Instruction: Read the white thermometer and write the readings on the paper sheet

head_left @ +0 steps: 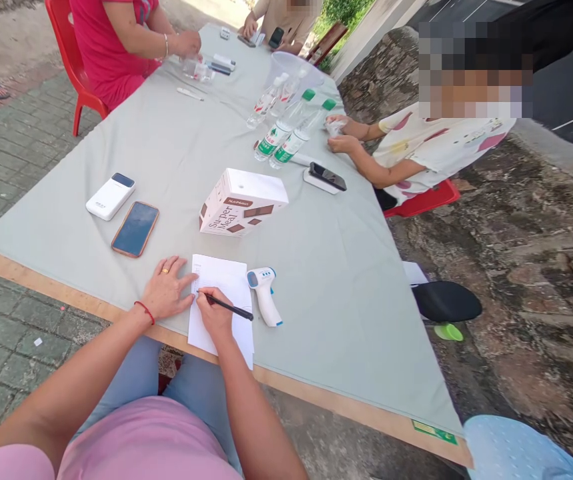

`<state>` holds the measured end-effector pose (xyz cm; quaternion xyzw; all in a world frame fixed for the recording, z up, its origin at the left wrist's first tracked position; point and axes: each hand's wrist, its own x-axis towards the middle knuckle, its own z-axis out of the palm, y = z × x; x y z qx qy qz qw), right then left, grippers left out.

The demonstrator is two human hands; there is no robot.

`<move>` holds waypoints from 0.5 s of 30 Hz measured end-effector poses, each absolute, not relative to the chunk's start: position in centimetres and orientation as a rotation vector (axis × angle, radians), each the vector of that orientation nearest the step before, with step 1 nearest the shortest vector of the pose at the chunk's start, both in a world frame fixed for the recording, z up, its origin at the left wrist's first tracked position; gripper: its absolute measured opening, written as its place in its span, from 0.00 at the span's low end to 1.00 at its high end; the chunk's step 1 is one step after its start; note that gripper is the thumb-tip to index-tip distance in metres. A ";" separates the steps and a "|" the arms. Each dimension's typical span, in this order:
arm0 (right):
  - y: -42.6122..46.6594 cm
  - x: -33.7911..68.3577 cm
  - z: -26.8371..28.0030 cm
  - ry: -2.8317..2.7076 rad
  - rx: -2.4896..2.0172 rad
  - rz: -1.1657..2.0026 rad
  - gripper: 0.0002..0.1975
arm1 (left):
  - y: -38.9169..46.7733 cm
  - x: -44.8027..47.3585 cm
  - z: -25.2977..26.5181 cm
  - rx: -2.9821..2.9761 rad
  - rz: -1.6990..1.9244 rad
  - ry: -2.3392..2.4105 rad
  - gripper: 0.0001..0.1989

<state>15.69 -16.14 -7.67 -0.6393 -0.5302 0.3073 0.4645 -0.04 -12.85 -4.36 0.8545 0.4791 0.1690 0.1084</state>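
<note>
In the head view my right hand [215,313] grips a black pen [236,311], its tip down on the upper left of a white sheet of paper [239,340]. Small writing runs along the sheet's left edge. Flat on the tablecloth beside the paper lies my left hand [166,292], fingers spread, fingertips at the sheet's left edge. A white and blue forehead thermometer [266,299] rests just right of the paper. Beyond my left hand are a smartphone [136,229] in an orange-brown case and a white power bank [111,197]. A "Super Meal" box [246,203] stands past the paper.
Several water bottles [286,137] stand mid-table near a clear plastic tub [296,67]. A dark phone on a white case [325,177] lies to the right. People sit around the grey-clothed table [346,287]; one at the right handles clear plastic. A blue dotted stool [516,447] is at lower right.
</note>
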 end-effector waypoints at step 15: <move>-16.2 15.6 -7.7 -1.259 -1.547 0.760 0.08 | -12.8 -0.1 -4.4 2.489 0.528 1.402 0.22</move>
